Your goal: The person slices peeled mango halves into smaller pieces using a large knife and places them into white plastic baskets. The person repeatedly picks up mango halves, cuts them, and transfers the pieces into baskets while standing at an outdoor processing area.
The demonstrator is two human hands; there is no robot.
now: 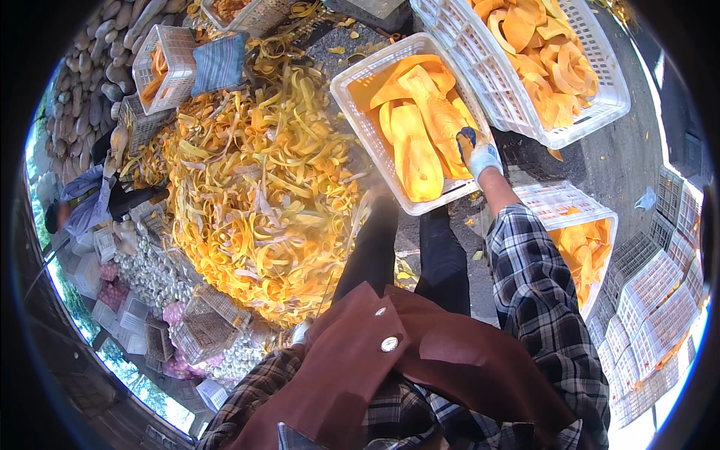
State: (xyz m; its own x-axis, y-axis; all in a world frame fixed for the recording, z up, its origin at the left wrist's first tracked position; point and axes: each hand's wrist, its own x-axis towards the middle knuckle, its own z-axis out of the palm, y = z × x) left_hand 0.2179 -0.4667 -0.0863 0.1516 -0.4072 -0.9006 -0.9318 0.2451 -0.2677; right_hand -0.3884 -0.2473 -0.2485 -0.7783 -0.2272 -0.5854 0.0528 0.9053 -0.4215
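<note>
My right hand, in a white and blue work glove stained orange, is at the right side of a white plastic crate. Its fingers are curled against a long peeled squash piece; whether they grip it is unclear. Beside that piece lies another peeled orange squash half with a hollow at its lower end. A broad, curved piece rests behind them. Only a bit of my gloved left hand shows at the edge of my brown apron, low by the peel heap; its fingers are hidden.
A large heap of peel strips spreads left of my legs. Crates of cut squash stand at upper right and right. A cushion leans on a crate. At far left, another person holds a squash near piled whole squashes.
</note>
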